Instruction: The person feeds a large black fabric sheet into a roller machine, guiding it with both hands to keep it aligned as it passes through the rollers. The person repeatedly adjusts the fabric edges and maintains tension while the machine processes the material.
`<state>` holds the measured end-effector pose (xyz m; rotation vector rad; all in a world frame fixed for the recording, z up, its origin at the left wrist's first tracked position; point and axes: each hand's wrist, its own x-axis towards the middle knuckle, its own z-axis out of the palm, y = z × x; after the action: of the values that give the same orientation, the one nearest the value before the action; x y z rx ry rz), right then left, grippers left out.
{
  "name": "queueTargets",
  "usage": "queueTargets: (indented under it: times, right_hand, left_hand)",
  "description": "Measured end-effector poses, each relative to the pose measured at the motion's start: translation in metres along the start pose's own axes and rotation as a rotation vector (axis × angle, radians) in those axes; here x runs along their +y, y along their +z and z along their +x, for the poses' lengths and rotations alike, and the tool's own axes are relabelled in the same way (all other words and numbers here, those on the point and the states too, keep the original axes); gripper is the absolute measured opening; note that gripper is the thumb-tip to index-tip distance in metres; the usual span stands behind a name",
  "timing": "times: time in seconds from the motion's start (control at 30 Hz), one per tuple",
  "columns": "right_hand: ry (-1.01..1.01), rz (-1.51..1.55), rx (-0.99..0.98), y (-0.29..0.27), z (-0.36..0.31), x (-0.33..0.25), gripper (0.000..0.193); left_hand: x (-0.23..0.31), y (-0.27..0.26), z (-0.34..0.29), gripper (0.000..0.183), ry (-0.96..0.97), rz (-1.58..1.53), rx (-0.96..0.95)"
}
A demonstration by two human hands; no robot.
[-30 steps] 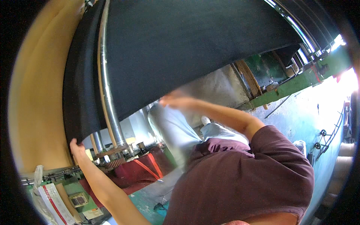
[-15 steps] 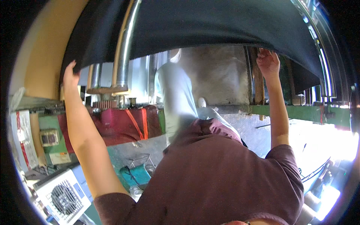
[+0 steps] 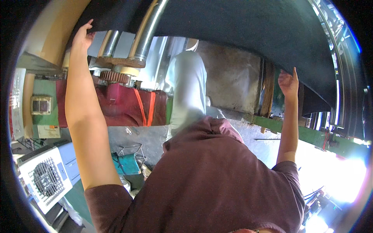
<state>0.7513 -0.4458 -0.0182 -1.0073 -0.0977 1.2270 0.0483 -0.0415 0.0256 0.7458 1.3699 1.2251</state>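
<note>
Dressed in a dark maroon short-sleeved shirt [image 3: 221, 182], I appear in plain, loose-cut cloth that falls in soft creases across the front. My left sleeve [image 3: 107, 204] and right sleeve [image 3: 290, 174] both end above the elbow, leaving the forearms bare down to an uncovered left hand [image 3: 82, 38] and right hand [image 3: 288, 82]. At the waist, the shirt's hem [image 3: 227, 130] bunches into small folds, looking pinker and lighter there. Below it, I wear pale, blue-grey trousers [image 3: 188, 83], long in the leg and smooth over the knee, their colour washed nearly white in the light.
</note>
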Motion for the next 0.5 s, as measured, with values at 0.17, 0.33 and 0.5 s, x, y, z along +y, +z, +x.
queueTargets:
  times: [0.17, 0.33, 0.5]
  right_hand:
    - [0.029, -0.028, -0.024, -0.025, 0.017, -0.021, 0.034]
    - [-0.089, -0.159, 0.103, 0.033, -0.013, -0.024, 0.030]
    - [-0.138, -0.194, -0.114, 0.079, -0.047, -0.037, 0.037]
  left_hand:
    - [-0.002, -0.034, 0.022, 0.045, 0.406, 1.435, 0.223]
    - [-0.016, -0.061, 0.032, 0.049, 0.523, 1.487, 0.490]
    - [-0.013, -0.034, 0.003, 0.048, 0.282, 0.249, 0.427]
